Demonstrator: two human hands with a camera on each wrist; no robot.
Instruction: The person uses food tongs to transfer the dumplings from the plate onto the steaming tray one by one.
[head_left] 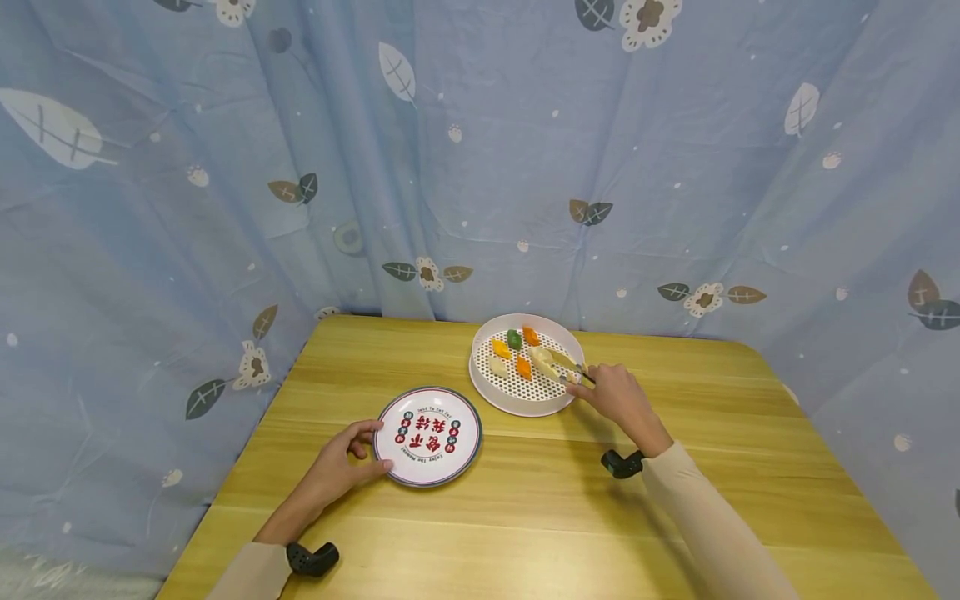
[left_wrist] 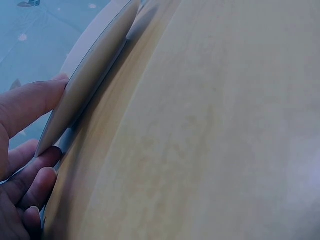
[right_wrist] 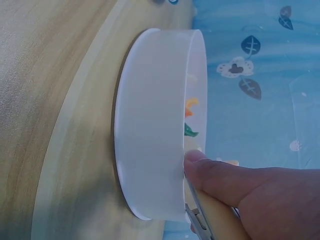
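My left hand (head_left: 339, 465) grips the near-left rim of a white plate (head_left: 393, 429) with red and dark lettering. In the left wrist view the thumb lies on top of the plate (left_wrist: 90, 75) and the fingers are beneath its edge. Over the right side of a round white steamer basket (head_left: 517, 405), my right hand (head_left: 618, 396) holds a pair of tongs (head_left: 566, 362). The tong tips are at a cream-coloured dumpling (head_left: 542, 357); whether they pinch it is hard to tell. From the right wrist view, the basket wall (right_wrist: 152, 125) hides most of its contents.
Several other dumpling-shaped pieces lie on the basket's perforated floor: orange (head_left: 524, 367), yellow (head_left: 501, 348), green (head_left: 513, 339) and white (head_left: 498, 367). A wooden table (head_left: 525, 517) carries everything. Behind it hangs a blue patterned curtain (head_left: 487, 167).
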